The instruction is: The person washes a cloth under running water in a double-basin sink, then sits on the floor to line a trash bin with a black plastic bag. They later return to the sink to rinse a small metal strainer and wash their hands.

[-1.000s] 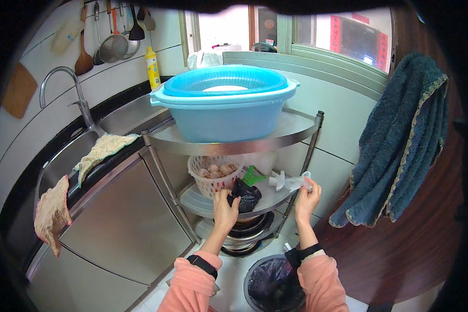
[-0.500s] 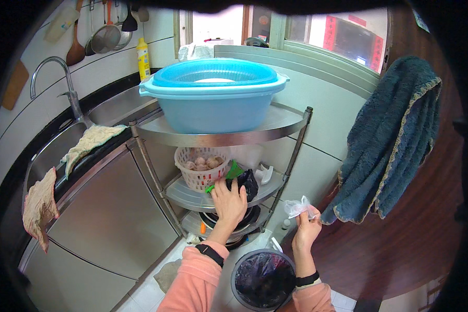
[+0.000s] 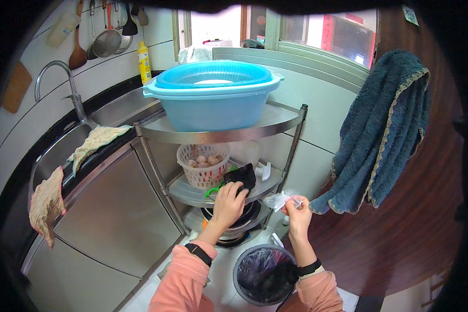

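On the middle shelf, my left hand has its fingers closed on the lower edge of a black plastic bag. Beside those fingers pokes out a green looped item, partly covered; its kind is unclear. Right behind it stands a white slotted plastic basket with garlic bulbs in it. My right hand pinches a crumpled clear plastic bag, held off the shelf's right front edge. Below, between my forearms, is a grey trash bin with a dark liner.
A steel corner rack carries stacked blue basins on top and dark pans underneath. A white plastic piece lies right of the black bag. Left is a sink with cloths; right hangs a dark towel.
My right hand has moved left and slightly up with the clear bag, nearer the shelf. The black bag now stands more spread out above my left fingers, and more of the green item shows.
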`<state>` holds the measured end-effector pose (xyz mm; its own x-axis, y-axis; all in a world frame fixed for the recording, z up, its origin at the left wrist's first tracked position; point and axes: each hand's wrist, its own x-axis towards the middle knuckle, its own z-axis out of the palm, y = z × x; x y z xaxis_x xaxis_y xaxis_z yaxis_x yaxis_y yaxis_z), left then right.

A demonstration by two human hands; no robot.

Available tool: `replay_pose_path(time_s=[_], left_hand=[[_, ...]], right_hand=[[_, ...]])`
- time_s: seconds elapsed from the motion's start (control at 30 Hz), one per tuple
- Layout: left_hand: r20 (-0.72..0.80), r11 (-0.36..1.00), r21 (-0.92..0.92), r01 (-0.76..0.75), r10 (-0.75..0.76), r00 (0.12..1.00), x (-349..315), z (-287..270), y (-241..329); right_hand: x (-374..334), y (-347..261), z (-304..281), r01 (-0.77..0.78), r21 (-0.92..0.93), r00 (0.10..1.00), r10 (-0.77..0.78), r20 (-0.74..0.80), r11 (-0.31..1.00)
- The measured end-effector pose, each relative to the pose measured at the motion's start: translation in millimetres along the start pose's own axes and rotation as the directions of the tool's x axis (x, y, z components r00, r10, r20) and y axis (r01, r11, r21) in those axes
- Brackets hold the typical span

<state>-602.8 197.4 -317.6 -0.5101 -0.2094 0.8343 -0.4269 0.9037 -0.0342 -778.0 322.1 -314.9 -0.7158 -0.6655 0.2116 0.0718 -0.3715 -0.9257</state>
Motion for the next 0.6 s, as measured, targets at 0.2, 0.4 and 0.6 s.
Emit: replay_pose_path(time_s=[0.2, 0.4, 0.6], left_hand=[[0.206, 0.927, 0.113, 0.358, -0.374, 0.904, 17, 23, -3], [0.366, 0.953, 0.182, 0.241, -0.293, 0.883, 35, 53, 4], [0.637, 0.83, 0.065, 0.553, -0.461, 0.618, 54, 71, -12]], right_hand=[[-41, -6, -18, -0.104, -0.103, 0.985, 0.117, 0.126, 0.989], [-61, -21, -43, -0.13, -0.132, 0.979, 0.149, 0.143, 0.983], [-70, -39, -70, -0.136, -0.221, 0.979, 0.165, 0.123, 0.966]])
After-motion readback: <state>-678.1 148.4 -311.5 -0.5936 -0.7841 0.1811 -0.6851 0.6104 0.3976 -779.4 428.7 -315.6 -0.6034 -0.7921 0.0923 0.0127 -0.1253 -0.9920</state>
